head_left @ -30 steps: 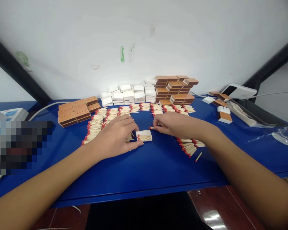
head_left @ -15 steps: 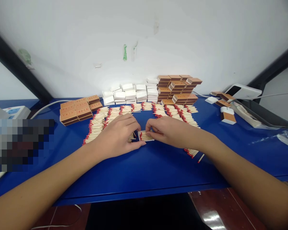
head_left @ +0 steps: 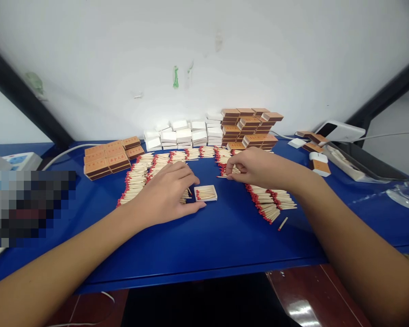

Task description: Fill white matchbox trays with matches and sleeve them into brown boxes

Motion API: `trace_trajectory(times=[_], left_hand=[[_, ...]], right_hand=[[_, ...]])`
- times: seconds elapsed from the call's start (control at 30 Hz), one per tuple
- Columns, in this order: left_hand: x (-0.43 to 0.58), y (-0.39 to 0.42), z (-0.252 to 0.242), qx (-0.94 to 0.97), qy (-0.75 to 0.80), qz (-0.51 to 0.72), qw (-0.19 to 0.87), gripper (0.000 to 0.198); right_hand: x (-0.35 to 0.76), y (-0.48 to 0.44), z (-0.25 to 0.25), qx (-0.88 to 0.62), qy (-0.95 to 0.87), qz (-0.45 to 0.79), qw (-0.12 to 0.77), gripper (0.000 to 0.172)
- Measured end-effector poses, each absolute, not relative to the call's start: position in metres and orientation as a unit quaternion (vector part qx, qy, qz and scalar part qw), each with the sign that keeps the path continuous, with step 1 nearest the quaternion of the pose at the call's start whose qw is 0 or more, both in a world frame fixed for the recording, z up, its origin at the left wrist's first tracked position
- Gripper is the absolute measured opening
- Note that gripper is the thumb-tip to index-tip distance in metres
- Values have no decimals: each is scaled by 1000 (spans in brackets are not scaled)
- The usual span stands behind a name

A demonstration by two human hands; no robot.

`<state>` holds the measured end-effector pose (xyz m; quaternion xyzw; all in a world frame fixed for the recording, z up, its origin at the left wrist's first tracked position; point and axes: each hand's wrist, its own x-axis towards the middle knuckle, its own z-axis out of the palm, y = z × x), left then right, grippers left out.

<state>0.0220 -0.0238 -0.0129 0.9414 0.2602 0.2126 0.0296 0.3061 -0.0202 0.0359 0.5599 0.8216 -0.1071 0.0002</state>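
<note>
A small white matchbox tray (head_left: 215,198) lies on the blue table, with red-tipped matches (head_left: 205,194) inside. My left hand (head_left: 172,190) rests just left of the tray, thumb and fingers apart around its left end, gripping nothing. Up and to the right of the tray, my right hand (head_left: 247,168) pinches a match (head_left: 221,176), whose red tip points left. That hand is over the right-hand rows of matches (head_left: 264,200). More rows of matches (head_left: 136,179) lie beyond and beside my left hand.
White trays (head_left: 184,135) and brown matchboxes (head_left: 248,125) are stacked along the wall. More matchboxes (head_left: 107,156) stand at the left. One loose match (head_left: 282,224) lies front right. A white device (head_left: 342,131) and a black tray (head_left: 364,159) are far right.
My right hand has moved from the tray up and right to the match rows, uncovering the tray and its matches. My left hand has stayed nearly in place.
</note>
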Motion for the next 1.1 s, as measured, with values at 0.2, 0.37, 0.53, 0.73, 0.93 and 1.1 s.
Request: trace_trajectory(times=[0.2, 0.37, 0.53, 0.73, 0.93, 1.1], left_hand=[[22, -23, -14, 942, 267, 199, 40, 29], [23, -24, -13, 943, 264, 199, 41, 28], [22, -23, -12, 943, 265, 196, 46, 28], [23, -24, -12, 943, 265, 197, 47, 27], [23, -24, -11, 943, 264, 196, 51, 26], [22, -23, -12, 944, 262, 197, 43, 26]], right_hand=[[307, -18, 30, 553, 826, -105, 7, 18], [309, -19, 35, 575, 811, -111, 25, 19], [311, -18, 30, 549, 829, -109, 22, 17], [310, -19, 30, 546, 827, -132, 8, 17], [302, -20, 28, 539, 829, -145, -33, 19], [306, -19, 29, 539, 829, -150, -13, 24]])
